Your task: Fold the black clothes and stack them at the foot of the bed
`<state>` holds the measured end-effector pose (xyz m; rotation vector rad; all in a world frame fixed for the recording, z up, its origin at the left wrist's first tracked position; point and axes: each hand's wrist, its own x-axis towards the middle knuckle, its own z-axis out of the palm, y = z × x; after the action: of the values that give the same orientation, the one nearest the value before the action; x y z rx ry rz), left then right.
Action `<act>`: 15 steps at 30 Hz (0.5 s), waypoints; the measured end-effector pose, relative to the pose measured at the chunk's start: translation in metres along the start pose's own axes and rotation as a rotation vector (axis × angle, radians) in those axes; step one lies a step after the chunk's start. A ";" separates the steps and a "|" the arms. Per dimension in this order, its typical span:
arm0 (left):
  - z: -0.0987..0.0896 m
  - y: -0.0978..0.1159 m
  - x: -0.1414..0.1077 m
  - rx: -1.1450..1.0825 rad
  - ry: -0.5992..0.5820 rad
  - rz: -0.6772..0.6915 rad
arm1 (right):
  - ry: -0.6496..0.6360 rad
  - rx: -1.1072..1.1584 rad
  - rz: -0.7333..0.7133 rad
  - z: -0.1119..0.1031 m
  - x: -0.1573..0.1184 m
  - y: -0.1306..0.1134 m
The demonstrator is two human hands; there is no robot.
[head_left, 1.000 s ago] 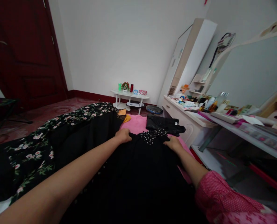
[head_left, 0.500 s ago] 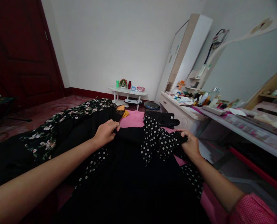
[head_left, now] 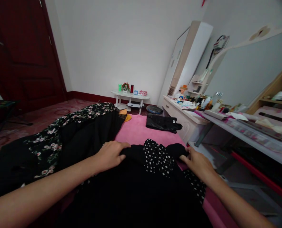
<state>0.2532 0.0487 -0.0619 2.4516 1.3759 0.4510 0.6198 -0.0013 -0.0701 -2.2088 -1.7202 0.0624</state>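
Your right hand (head_left: 199,164) has the top edge of the black fabric garment with a white-dotted black neck tie (head_left: 141,186) pinched between thumb and fingers, at its far right corner. Your left hand (head_left: 111,154) is on the far left corner, thumb and forefinger spread over the cloth; can't tell if it's gripping. Garment lies spread toward you over the smooth pink bed cover (head_left: 133,131); dotted tie hangs in a loose bunch between your hands, nearer the right. Folded black clothing item (head_left: 163,123) sits on the cover beyond, apart from your hands. Black clothing pile with pink-and-white floral print (head_left: 83,117) is to your left, orange-yellow cloth (head_left: 123,111) at its far end. White oval-topped low table (head_left: 141,97) by the wall.
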 end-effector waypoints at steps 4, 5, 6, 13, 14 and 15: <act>0.021 0.057 -0.037 -0.363 -0.002 0.147 | -0.403 0.795 0.121 0.017 -0.048 -0.039; 0.031 0.070 -0.045 -0.452 -0.004 0.181 | -0.431 0.964 0.161 0.024 -0.059 -0.050; 0.042 0.082 -0.051 -0.528 -0.023 0.212 | -0.429 1.103 0.199 0.030 -0.068 -0.059; 0.088 0.123 -0.055 -0.737 -0.413 0.632 | -0.322 1.428 0.271 0.058 -0.088 -0.081; 0.079 0.123 -0.051 -0.728 -0.359 0.651 | -0.348 1.424 0.251 0.054 -0.088 -0.080; 0.065 0.121 -0.046 -0.721 -0.279 0.630 | -0.370 1.420 0.216 0.048 -0.088 -0.079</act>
<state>0.3500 -0.0574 -0.0787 2.1427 0.2199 0.5788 0.5113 -0.0569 -0.1077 -1.2432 -0.9200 1.3292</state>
